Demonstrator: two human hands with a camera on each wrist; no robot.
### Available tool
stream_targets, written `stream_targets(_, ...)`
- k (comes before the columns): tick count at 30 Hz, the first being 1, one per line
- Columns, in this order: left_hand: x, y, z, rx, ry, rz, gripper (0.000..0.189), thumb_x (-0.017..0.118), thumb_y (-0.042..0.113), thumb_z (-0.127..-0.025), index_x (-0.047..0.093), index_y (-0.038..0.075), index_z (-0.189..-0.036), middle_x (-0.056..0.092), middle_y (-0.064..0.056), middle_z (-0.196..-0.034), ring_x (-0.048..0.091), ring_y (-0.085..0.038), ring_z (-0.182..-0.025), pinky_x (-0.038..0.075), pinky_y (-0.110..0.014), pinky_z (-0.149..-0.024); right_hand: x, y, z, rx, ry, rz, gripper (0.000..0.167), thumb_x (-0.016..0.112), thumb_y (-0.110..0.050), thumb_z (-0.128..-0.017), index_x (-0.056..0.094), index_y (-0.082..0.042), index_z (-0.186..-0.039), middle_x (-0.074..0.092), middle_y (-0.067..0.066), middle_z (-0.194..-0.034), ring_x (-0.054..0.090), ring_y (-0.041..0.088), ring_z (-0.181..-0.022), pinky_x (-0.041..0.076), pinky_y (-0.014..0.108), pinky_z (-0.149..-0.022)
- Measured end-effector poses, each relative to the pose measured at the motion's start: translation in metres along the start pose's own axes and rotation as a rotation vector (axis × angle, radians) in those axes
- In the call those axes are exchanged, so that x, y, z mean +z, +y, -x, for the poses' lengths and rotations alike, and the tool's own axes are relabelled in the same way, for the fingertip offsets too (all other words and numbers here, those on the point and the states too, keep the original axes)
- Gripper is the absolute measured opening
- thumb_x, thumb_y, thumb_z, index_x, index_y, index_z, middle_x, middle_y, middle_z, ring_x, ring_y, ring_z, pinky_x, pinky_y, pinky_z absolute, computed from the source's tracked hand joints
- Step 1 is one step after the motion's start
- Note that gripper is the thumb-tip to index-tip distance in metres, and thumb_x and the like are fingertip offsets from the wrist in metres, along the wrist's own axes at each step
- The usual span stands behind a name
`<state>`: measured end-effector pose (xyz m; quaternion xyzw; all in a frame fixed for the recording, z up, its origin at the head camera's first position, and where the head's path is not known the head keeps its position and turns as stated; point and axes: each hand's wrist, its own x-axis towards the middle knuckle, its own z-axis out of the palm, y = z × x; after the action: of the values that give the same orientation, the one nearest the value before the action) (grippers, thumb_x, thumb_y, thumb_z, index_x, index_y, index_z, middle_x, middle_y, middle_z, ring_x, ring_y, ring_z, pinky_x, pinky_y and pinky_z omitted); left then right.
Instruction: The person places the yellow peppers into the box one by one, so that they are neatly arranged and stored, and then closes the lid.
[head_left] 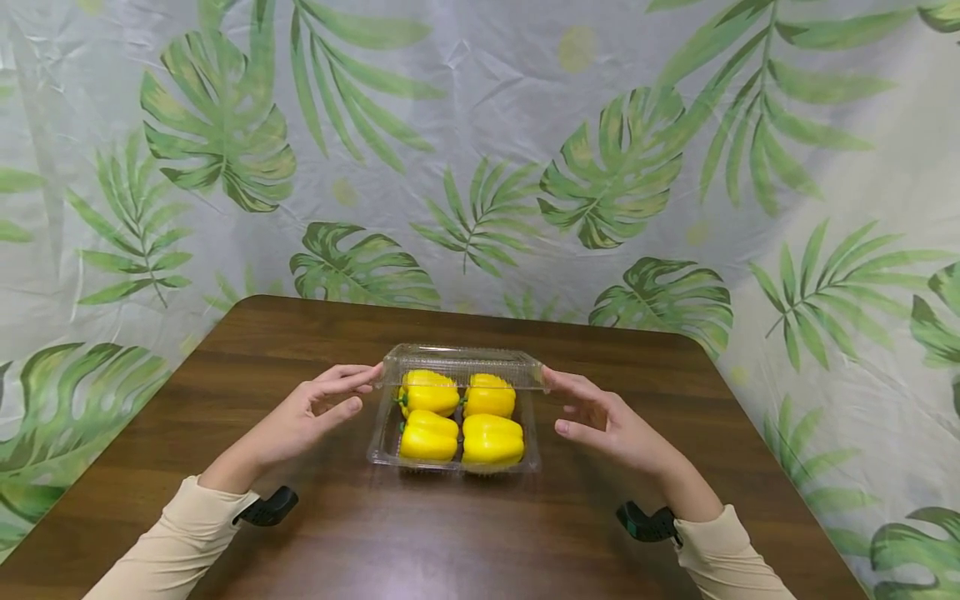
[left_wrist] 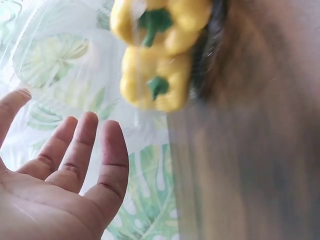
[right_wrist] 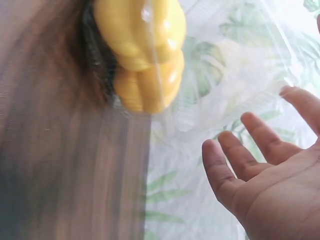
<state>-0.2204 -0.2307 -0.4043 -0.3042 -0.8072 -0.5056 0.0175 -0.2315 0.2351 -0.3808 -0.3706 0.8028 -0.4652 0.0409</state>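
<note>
A clear plastic clamshell box (head_left: 379, 455) sits on the table with several yellow bell peppers (head_left: 492, 439) in its base. Its transparent lid (head_left: 465, 358) stands raised at the back, tilted over the rear peppers. My left hand (head_left: 303, 417) is at the lid's left corner, with fingers extended and fingertips right at the edge. At the opposite corner, my right hand (head_left: 611, 425) touches the lid with its fingertips, thumb held apart. Green stems (left_wrist: 158, 87) show on two peppers in the left wrist view. Both palms face inward toward the box.
The brown wooden table (head_left: 450, 533) has rounded far corners. Behind it hangs a pale cloth (head_left: 495, 108) printed with green leaves. A black wrist device (head_left: 270, 507) sits at the left cuff, and another black device (head_left: 647, 523) at the right.
</note>
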Motion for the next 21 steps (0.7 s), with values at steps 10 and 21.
stream_targets(10,0.023,-0.014,0.011,-0.052,0.003,0.038,0.051,0.061,0.014,-0.11,0.052,0.01,-0.16,0.05,-0.016,-0.159,0.06,-0.01,-0.135,0.055,-0.021,-0.099,0.017,0.013,0.016,0.073,0.005,0.071,0.064,0.067,-0.013,-0.106,0.043,-0.015,-0.166,0.041,0.009,-0.172,0.04,-0.006,-0.149,0.05,0.038,-0.115)
stream_targets(21,0.031,-0.026,0.016,-0.029,0.027,-0.011,0.047,0.065,0.013,-0.108,0.059,0.009,-0.154,0.061,-0.017,-0.149,0.064,-0.003,-0.121,0.058,-0.024,-0.096,0.024,0.027,0.02,0.124,0.042,0.055,0.051,0.067,-0.016,-0.107,0.057,-0.017,-0.156,0.049,0.015,-0.165,0.047,-0.002,-0.144,0.052,0.038,-0.112)
